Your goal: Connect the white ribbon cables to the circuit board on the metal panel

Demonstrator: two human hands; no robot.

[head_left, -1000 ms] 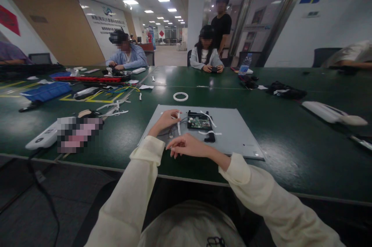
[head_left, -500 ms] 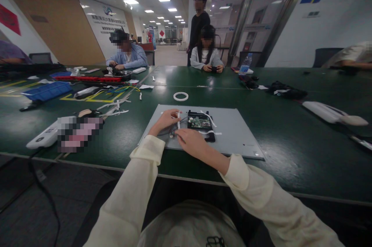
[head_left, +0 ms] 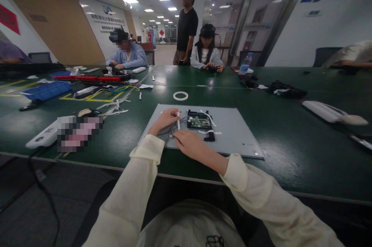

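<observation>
A flat grey panel lies in front of me at the table's near edge. On it sits a green circuit board in a black frame, with white tape strips across its right side and lower edge. My left hand pinches the upper end of an upright white tape strip left of the board. Beneath that strip, thin grey cables run over the panel. My right hand has its fingers closed at the cables' lower end, beside a small connector; its fingertips are partly hidden.
A white tape roll lies beyond the panel. To the left are tape scraps, a white power strip and a blue tray. Another white device lies on the right. Co-workers sit across the table; one person stands behind.
My right hand has shifted slightly left and down along the cables. My left hand stays at the tape strip. The standing person has moved left behind the seated co-worker.
</observation>
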